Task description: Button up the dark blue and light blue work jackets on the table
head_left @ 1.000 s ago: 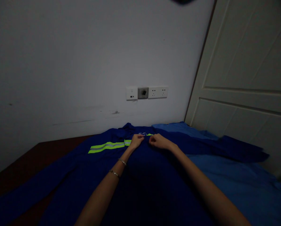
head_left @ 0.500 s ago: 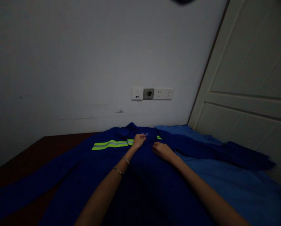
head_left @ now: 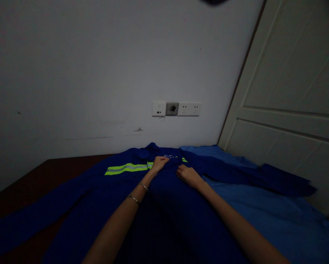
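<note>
A dark blue work jacket (head_left: 98, 205) lies spread out in front of me, its sleeves reaching to the left and right. Across its chest runs a yellow-green reflective stripe (head_left: 126, 168), and white lettering shows near the collar. My left hand (head_left: 159, 162), with two bracelets on its wrist, pinches the jacket's front just below the lettering. To the right and a little nearer, my right hand (head_left: 188, 175) is closed with curled fingers on the same front fabric. The exact edge under the fingers is too dark to make out.
Beneath the jacket is a dark reddish-brown tabletop (head_left: 24, 179). A lighter blue cloth (head_left: 252, 212) lies on the right, partly under the right sleeve. Behind stands a pale wall with a row of sockets (head_left: 189, 109). A white panelled door (head_left: 291, 91) rises at the right.
The whole view has shifted slightly. My left hand has moved a little left relative to the jacket, showing more lettering. Both hands stay on the fabric.
</note>
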Tool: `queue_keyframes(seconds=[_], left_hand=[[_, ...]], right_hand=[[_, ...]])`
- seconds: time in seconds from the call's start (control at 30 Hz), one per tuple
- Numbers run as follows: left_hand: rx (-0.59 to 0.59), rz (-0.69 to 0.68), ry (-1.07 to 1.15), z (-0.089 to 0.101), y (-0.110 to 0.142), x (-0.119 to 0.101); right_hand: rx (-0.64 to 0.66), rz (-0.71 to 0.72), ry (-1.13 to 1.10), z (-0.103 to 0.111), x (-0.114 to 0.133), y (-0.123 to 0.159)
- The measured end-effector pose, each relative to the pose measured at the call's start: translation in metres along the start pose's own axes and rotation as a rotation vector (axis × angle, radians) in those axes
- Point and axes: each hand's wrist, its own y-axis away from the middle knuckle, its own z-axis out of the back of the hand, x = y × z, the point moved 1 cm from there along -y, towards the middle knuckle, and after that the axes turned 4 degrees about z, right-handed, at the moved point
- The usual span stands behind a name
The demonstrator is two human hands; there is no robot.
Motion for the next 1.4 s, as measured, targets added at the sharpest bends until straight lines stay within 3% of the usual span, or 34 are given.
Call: queue_keyframes(seconds=[0.2,0.37,0.73,0.97,1.4], left_hand=[[0.035,-0.115,-0.229,0.012,0.001,-0.014],[0.062,-0.152,-0.277,0.010,0.004,-0.026],[0.075,-0.097,-0.129,-0.001,0.008,-0.021],[0.104,-0.024,-0.042,-0.003,0.010,-0.016],[0.144,-0.032,-0.051,0.001,0.008,-0.015]], right_hand=[[-0.042,-0.078,-0.011,0.004,0.002,0.001],[-0.121,-0.167,-0.070,0.006,0.004,0.001],[-0.152,-0.352,-0.153,0.013,0.014,0.000],[-0.157,-0.390,-0.197,0.012,0.015,-0.003],[-0.153,-0.431,-0.206,0.006,0.015,-0.004]])
